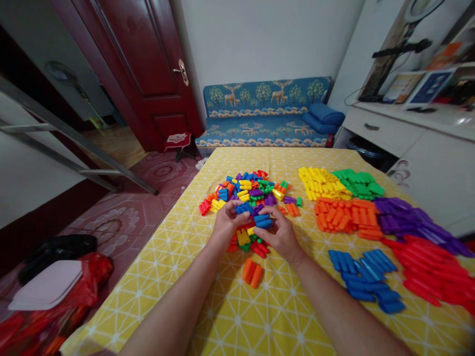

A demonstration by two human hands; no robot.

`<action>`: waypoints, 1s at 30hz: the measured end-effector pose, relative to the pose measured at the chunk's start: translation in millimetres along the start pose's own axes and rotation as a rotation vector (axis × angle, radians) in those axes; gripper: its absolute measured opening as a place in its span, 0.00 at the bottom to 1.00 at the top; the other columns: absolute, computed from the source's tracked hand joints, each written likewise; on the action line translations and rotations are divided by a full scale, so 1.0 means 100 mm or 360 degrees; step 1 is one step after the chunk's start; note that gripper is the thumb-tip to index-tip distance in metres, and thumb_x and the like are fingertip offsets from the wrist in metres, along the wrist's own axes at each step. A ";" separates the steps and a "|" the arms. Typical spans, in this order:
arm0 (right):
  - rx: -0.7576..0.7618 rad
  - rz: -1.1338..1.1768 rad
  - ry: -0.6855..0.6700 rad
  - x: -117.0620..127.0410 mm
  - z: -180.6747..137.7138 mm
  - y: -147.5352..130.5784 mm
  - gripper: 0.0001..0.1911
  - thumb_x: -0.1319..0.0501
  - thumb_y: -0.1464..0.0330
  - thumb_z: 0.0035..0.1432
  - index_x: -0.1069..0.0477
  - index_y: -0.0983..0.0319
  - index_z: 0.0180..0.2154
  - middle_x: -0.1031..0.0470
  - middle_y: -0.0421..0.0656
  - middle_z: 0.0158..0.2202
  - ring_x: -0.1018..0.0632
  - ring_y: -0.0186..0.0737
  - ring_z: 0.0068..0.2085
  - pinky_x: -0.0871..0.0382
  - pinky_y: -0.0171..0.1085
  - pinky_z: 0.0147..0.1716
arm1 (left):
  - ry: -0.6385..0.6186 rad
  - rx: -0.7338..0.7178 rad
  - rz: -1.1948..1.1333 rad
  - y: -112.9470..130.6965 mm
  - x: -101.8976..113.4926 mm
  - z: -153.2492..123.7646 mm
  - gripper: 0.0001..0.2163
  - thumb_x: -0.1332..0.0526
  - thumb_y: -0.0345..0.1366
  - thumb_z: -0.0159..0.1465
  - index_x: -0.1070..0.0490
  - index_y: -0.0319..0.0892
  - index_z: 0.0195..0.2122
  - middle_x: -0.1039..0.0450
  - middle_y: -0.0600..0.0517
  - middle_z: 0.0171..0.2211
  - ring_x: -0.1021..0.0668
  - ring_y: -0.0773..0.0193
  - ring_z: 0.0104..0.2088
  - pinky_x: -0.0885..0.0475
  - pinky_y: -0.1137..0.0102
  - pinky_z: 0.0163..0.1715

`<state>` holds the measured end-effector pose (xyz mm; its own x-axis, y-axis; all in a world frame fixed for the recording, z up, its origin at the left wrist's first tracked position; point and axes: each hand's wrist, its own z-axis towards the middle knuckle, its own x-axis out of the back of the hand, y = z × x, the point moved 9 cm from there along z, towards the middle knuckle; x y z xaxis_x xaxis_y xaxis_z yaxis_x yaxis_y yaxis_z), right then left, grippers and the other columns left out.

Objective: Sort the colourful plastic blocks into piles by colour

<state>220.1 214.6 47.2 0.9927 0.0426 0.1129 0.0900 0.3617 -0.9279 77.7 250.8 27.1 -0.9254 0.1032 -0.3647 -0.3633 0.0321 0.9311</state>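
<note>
Over the near side of a mixed pile of colourful plastic building pieces (pixel 256 190), my two hands are close together. My left hand (pixel 227 222) has its fingers closed around a blue ribbed piece (pixel 243 208). Another blue ribbed piece (pixel 263 221) is gripped between thumb and fingers of my right hand (pixel 281 231). The two blue pieces are apart. Just below the hands lie yellow, green and red pieces, partly covered by my fingers. An orange piece (pixel 252 273) rests alone on the tablecloth, nearer to me.
Colour-sorted heaps lie on the table's right: yellow (pixel 321 183), green (pixel 358 183), orange (pixel 345 217), purple (pixel 411 220), blue (pixel 365 277) and red (pixel 434 269). A yellow patterned tablecloth (pixel 159 291) covers the table. Behind it stands a blue sofa (pixel 256 121); a white cabinet (pixel 434 163) is at right.
</note>
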 end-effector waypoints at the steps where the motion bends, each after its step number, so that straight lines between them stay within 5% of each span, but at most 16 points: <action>1: -0.0006 -0.0012 0.0027 0.00 0.00 0.00 0.18 0.33 0.63 0.49 0.35 0.58 0.41 0.29 0.38 0.32 0.26 0.35 0.30 0.28 0.34 0.30 | 0.0021 -0.0029 0.0031 0.02 0.01 0.00 0.23 0.25 0.38 0.44 0.32 0.41 0.38 0.25 0.55 0.30 0.22 0.66 0.29 0.24 0.69 0.33; 7: -0.0009 -0.0085 0.0288 0.13 0.00 0.02 0.17 0.31 0.62 0.48 0.32 0.59 0.40 0.28 0.38 0.32 0.26 0.33 0.29 0.27 0.34 0.30 | 0.0344 -0.0269 0.0004 0.22 0.29 0.02 0.20 0.30 0.41 0.51 0.38 0.45 0.40 0.24 0.54 0.36 0.20 0.64 0.32 0.26 0.69 0.32; 13: -0.0138 0.0128 0.0336 0.17 0.05 0.21 0.21 0.30 0.60 0.48 0.32 0.58 0.42 0.27 0.39 0.33 0.24 0.36 0.31 0.24 0.37 0.31 | -0.0111 -0.0384 0.0529 0.34 0.02 -0.07 0.08 0.36 0.31 0.53 0.32 0.41 0.34 0.25 0.52 0.34 0.24 0.66 0.33 0.29 0.74 0.31; 17: -0.0111 0.0126 0.0328 0.16 0.07 0.24 0.21 0.30 0.59 0.48 0.32 0.59 0.42 0.25 0.44 0.45 0.22 0.39 0.38 0.23 0.38 0.36 | -0.0330 -0.0389 0.0700 0.24 -0.16 -0.13 0.10 0.32 0.31 0.51 0.33 0.41 0.31 0.24 0.50 0.37 0.23 0.63 0.37 0.28 0.72 0.36; 24: -0.0029 0.0156 0.0211 0.06 0.07 0.21 0.16 0.35 0.61 0.54 0.30 0.58 0.44 0.33 0.47 0.58 0.23 0.42 0.48 0.23 0.41 0.44 | -0.0312 -0.0546 0.0911 0.23 -0.15 -0.13 0.11 0.34 0.28 0.52 0.36 0.42 0.31 0.26 0.53 0.32 0.24 0.65 0.33 0.30 0.73 0.32; 30: -0.0041 0.0002 0.0499 0.32 0.03 0.16 0.16 0.36 0.61 0.55 0.30 0.58 0.45 0.27 0.46 0.46 0.21 0.39 0.36 0.23 0.40 0.35 | -0.0032 -0.0649 0.0995 0.37 0.06 -0.07 0.09 0.38 0.27 0.53 0.37 0.43 0.32 0.26 0.53 0.32 0.23 0.64 0.33 0.30 0.72 0.31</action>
<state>253.4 224.7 37.4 0.9689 -0.2475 0.0005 0.0867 0.3378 -0.9372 57.5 246.1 59.7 -0.9717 -0.0005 0.2360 0.2156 -0.4092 0.8866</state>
